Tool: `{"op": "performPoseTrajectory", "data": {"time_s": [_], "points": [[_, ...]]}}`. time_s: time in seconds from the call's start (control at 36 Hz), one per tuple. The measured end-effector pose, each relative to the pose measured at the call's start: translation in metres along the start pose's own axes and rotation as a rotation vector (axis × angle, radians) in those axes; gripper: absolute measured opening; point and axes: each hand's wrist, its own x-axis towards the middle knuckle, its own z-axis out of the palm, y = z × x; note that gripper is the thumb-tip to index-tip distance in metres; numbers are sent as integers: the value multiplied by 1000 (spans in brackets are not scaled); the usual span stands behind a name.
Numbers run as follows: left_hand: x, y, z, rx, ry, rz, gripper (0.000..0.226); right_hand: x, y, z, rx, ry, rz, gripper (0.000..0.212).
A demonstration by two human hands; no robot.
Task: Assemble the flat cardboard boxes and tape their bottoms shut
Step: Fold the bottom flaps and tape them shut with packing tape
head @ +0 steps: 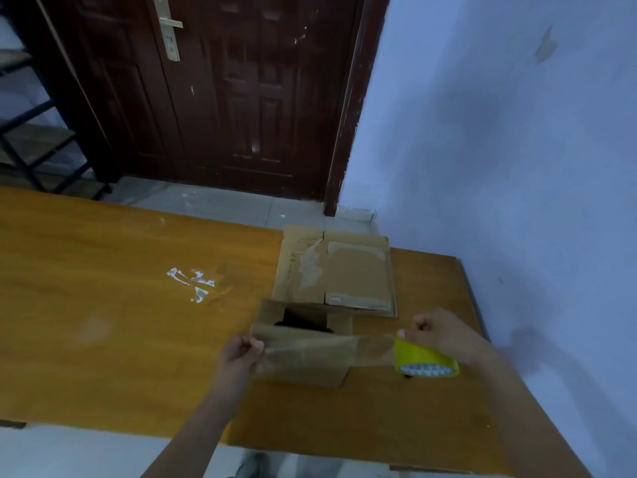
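A strip of tape (374, 346) is stretched over the erected box (303, 353) at the table's near edge, its end pinched by the left hand (241, 353), the roll (425, 360) gripped by the right hand (437, 331). Bottom apparently not yet sealed; flat boxes (336, 270) behind are untouched.

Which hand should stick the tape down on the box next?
Probably the left hand. It pinches the free end of the clear tape strip at the left edge of the small brown cardboard box, while the right hand grips the yellow tape roll.
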Motion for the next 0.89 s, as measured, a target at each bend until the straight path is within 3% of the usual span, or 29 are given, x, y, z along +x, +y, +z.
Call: {"op": "performPoseTrajectory", "data": {"time_s": [0.14,0.33,0.5,0.58,0.89], "points": [[6,-7,1,138,-37,75,14,0,1,2,-35,-30,30,44],[13,34,6,160,-168,395,24,-5,-1,-7,-49,-21,38,43],[51,54,37,0,-307,263,14,-4,2,-6,-19,-37,58,43],[52,31,36,43,-293,181,17,-5,5,-4,21,-43,60,45],[44,7,30,-3,-263,175,15,-5,13,10,57,-15,72,45]]}}
